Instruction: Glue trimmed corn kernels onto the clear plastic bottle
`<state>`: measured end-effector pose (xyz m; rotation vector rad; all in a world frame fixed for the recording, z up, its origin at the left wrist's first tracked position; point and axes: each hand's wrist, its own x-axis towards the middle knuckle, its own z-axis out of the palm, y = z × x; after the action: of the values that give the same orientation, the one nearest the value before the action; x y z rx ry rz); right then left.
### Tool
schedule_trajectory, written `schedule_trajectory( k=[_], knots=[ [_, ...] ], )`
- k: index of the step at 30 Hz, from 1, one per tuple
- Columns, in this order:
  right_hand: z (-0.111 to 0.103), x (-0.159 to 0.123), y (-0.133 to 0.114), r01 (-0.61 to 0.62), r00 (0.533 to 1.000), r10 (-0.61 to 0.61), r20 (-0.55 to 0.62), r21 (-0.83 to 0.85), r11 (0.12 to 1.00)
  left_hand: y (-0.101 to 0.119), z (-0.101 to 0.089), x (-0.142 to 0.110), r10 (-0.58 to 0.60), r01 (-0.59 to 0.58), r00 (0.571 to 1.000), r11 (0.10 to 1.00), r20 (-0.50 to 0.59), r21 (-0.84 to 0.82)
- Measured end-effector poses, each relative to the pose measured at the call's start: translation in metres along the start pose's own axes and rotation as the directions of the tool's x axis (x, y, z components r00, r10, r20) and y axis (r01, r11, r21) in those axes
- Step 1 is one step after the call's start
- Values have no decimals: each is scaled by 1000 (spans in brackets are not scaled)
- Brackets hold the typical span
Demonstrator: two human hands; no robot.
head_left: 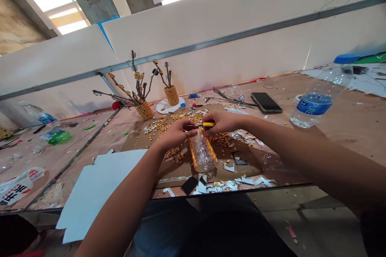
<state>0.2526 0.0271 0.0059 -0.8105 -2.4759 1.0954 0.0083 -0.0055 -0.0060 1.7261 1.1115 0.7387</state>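
Over the cardboard (169, 172), my right hand (221, 121) is closed round a yellow-and-black-handled utility knife (208, 124), whose thin metal end points left. Close beside it, my left hand (177, 131) has its thumb and fingers pinched near the metal end; what they hold is too small to make out. Below both hands lies a clear plastic bottle (203, 154), edged with rows of yellow corn kernels; its far end is partly hidden by my hands. Loose corn kernels (221, 139) are scattered around it.
Two kernel-covered pots (144, 110) with twigs stand at the back. A phone (266, 102) and a water bottle (313, 104) are on the right. White board (102, 184) overhangs the front edge at left. Paper scraps (229, 186) lie along the near edge.
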Motion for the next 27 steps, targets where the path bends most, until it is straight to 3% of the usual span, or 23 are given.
schedule_trajectory(
  k=[22, 25, 27],
  knots=[
    [0, 1, -2, -7, 1000, 6, -22, -28, 1000, 2, 0, -1, 17, -21, 999, 993, 43, 113],
    [0, 3, 2, 5, 998, -7, -68, -38, 999, 5, -9, 0, 20, -18, 1000, 980, -8, 198],
    [0, 4, 5, 12, 993, -17, -121, -46, 999, 6, -24, 1, 24, 8, 994, 956, -108, 292]
  ],
)
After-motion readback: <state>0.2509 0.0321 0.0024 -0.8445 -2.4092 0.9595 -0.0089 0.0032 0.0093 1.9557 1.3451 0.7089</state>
